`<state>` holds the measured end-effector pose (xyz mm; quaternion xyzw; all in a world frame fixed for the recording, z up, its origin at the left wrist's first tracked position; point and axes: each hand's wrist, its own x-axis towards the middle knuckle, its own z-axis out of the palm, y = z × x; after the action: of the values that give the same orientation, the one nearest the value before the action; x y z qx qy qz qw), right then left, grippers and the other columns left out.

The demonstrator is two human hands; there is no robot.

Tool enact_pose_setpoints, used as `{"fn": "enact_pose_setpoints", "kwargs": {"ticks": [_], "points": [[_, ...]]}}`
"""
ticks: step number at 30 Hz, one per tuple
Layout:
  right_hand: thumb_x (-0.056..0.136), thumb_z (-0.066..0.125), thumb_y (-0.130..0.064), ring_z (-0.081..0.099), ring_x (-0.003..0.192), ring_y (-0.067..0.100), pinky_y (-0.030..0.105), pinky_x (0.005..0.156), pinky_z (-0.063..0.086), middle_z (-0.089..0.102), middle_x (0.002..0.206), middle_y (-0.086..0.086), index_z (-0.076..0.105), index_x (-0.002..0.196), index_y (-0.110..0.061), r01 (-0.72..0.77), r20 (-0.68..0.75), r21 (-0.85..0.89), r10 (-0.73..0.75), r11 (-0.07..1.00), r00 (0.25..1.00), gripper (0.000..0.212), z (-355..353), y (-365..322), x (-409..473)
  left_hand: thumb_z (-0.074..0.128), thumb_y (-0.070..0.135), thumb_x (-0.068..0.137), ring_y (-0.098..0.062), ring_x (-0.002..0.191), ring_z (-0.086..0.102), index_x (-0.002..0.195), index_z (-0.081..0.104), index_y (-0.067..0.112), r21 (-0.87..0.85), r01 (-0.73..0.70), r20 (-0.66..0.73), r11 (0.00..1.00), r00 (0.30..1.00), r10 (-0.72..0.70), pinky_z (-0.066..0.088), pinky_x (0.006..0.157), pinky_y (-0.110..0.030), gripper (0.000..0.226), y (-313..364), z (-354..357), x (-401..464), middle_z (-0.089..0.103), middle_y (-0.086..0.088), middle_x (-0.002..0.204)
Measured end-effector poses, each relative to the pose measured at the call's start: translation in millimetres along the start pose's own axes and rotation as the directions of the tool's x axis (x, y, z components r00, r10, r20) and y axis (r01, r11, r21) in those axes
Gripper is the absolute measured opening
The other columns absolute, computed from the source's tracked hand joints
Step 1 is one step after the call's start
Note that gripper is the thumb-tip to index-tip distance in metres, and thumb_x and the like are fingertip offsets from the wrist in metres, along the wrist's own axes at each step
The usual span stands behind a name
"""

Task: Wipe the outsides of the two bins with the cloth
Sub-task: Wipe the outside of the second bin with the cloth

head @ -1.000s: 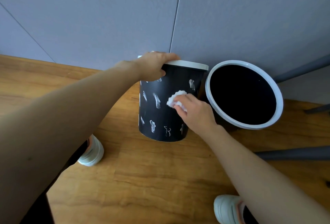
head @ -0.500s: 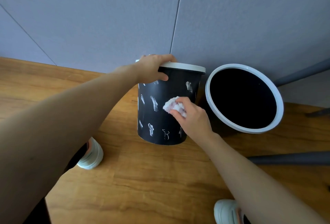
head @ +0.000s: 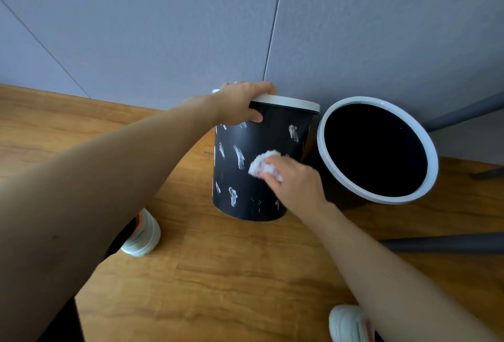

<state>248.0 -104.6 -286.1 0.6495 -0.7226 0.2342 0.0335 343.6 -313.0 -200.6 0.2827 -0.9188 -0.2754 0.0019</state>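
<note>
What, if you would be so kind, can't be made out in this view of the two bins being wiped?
- Head view: the outside of the right bin is mostly hidden under its own tilted rim; its state is unknown.
- The left bin shows only its near side; the far side faces the wall.
- The white cloth is blurred and partly covered by the right hand.
- The left hand hides part of the rim.

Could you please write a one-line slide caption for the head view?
Left hand grips the smeared bin's rim while the right hand presses a cloth to its side; second bin alongside.
</note>
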Motion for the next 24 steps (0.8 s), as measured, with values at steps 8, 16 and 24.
{"fn": "enact_pose_setpoints", "kwargs": {"ticks": [8,16,24], "points": [[0.083,0.071,-0.034,0.066,0.065,0.022,0.029,0.053,0.052,0.070,0.095,-0.004,0.066,0.099,-0.023,0.039,0.195,0.099,-0.058,0.994,0.979,0.020,7,-4,-26,0.067,0.022,0.084,-0.011,0.077,0.055,0.117,0.047,0.043,-0.017,0.026,0.031,1.000,0.999,-0.025,0.035,0.069,-0.030,0.044,-2,-5,0,0.057,0.010,0.085],[0.093,0.056,-0.047,0.058,0.065,0.016,0.026,0.057,0.045,0.067,0.084,-0.001,0.049,0.112,-0.025,-0.146,0.033,0.135,0.143,0.980,0.989,0.030,-8,2,15,0.067,0.021,0.084,-0.015,0.082,0.047,0.122,0.048,0.037,-0.001,-0.003,-0.002,1.000,1.000,0.003,0.029,0.078,-0.032,0.045,-4,-3,-1,0.058,0.005,0.087],[0.080,0.076,-0.032,0.064,0.058,0.017,0.027,0.047,0.051,0.068,0.079,-0.002,0.065,0.093,-0.016,0.093,0.072,-0.019,-0.091,0.995,0.993,0.024,9,-6,-21,0.066,0.022,0.086,-0.013,0.084,0.038,0.126,0.047,0.037,0.019,-0.023,-0.018,1.000,1.000,0.023,0.025,0.082,-0.031,0.047,-4,-2,-1,0.043,0.020,0.078]]}}
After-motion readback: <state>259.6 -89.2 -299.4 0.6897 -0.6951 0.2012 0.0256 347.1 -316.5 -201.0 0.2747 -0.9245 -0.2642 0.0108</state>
